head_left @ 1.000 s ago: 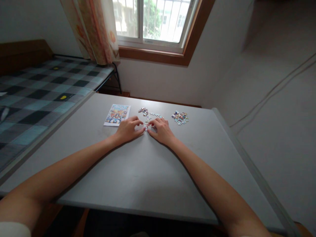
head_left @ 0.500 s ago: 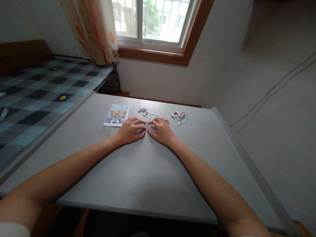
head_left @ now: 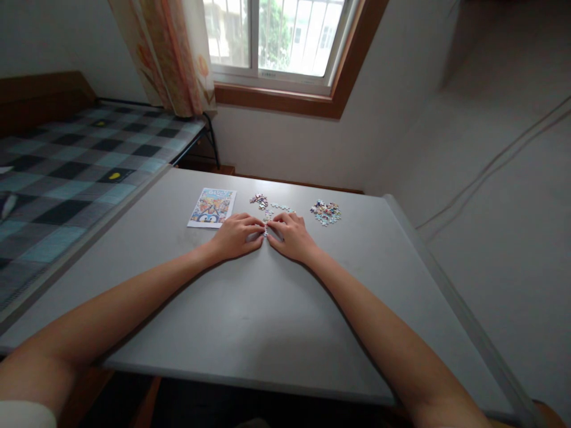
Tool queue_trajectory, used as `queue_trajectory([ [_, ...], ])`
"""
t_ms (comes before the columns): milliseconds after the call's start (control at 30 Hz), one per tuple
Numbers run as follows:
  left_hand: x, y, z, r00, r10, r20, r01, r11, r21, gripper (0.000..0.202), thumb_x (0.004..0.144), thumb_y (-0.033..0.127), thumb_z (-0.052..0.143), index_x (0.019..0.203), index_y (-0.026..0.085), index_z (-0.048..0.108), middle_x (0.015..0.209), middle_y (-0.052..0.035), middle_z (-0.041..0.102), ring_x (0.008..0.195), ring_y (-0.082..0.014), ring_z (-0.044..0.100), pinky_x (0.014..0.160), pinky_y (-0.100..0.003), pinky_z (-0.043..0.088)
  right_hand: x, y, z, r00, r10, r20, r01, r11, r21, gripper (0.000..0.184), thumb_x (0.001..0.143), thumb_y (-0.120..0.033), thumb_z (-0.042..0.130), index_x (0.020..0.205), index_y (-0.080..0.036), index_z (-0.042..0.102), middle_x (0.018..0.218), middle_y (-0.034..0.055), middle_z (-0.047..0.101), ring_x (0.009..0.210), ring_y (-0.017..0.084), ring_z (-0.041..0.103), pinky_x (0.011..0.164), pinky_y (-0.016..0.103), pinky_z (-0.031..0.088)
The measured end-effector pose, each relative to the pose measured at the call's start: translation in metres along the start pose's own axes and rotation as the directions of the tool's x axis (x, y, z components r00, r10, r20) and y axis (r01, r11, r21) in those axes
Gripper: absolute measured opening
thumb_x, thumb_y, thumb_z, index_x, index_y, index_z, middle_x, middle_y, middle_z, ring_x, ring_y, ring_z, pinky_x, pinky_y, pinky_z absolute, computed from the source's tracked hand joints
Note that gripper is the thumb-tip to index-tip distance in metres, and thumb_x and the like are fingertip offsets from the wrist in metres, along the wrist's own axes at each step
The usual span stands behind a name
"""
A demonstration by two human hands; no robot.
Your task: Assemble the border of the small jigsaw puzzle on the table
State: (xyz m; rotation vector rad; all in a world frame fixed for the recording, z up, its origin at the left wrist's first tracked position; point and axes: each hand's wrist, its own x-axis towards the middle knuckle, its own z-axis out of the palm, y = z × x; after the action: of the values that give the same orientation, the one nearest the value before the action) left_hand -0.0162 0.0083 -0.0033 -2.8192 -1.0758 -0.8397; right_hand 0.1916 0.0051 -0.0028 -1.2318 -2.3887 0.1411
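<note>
Both my hands rest on the grey table (head_left: 250, 309), fingertips meeting over a short strip of joined puzzle pieces (head_left: 266, 217). My left hand (head_left: 234, 236) has its fingers curled and pinched down on the strip's left side. My right hand (head_left: 291, 236) is curled the same way on the right side, fingertips pressing the pieces. Most of the strip is hidden under my fingers. A small cluster of loose pieces (head_left: 259, 201) lies just beyond my hands. A larger pile of colourful pieces (head_left: 325, 212) sits to the right. A printed reference picture (head_left: 211, 207) lies flat to the left.
A bed with a checked cover (head_left: 66, 172) runs along the table's left edge. A window (head_left: 276, 41) with a patterned curtain (head_left: 169, 53) is on the far wall. The table's right edge drops off beside a bare wall.
My left fingers have closed in toward the right hand, so the fingertips now meet more tightly over the pieces. The arms and the other things have stayed put.
</note>
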Motion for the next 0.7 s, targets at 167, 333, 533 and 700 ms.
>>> queue_trajectory([
  [167,-0.0001,-0.0008,0.0009,1.0,-0.01,0.007,0.01,1.0,0.012,0.023,0.089,0.031,0.054,0.097,0.023,0.074,0.101,-0.0031,0.072,0.091,-0.0194,0.062,0.086,-0.036,0.05,0.0003,-0.0001,0.0002,1.0,-0.009,-0.008,0.009,1.0,0.01,0.029,0.088,-0.036,0.057,0.111,-0.022,0.069,0.112,0.0087,0.062,0.109,0.027,0.049,0.094,0.043,0.035],
  [333,-0.0002,-0.0018,0.0016,1.0,-0.007,0.025,0.006,0.999,0.038,0.025,0.09,0.032,0.053,0.098,0.022,0.074,0.103,-0.0032,0.071,0.092,-0.02,0.061,0.087,-0.036,0.05,0.0004,-0.0007,-0.0011,1.0,-0.008,-0.006,0.008,1.0,0.011,0.029,0.088,-0.036,0.058,0.111,-0.022,0.069,0.112,0.0088,0.063,0.108,0.027,0.049,0.095,0.043,0.035],
  [533,-0.0001,-0.0007,0.0011,1.0,-0.01,0.02,0.009,0.999,0.034,0.024,0.089,0.031,0.054,0.098,0.022,0.074,0.102,-0.0035,0.071,0.09,-0.0197,0.061,0.086,-0.036,0.05,-0.0001,0.0003,0.0005,1.0,-0.01,-0.011,0.01,1.0,0.009,0.029,0.088,-0.036,0.058,0.111,-0.022,0.068,0.112,0.0089,0.063,0.108,0.027,0.049,0.094,0.044,0.036],
  [700,0.0003,-0.0003,0.0005,1.0,-0.005,0.014,0.004,0.999,0.035,0.024,0.089,0.031,0.053,0.097,0.022,0.074,0.101,-0.0045,0.07,0.091,-0.02,0.06,0.086,-0.037,0.051,0.0008,-0.0007,0.0004,1.0,-0.021,-0.016,0.021,1.0,0.013,0.029,0.088,-0.036,0.058,0.11,-0.022,0.069,0.111,0.0086,0.064,0.108,0.027,0.05,0.094,0.044,0.036],
])
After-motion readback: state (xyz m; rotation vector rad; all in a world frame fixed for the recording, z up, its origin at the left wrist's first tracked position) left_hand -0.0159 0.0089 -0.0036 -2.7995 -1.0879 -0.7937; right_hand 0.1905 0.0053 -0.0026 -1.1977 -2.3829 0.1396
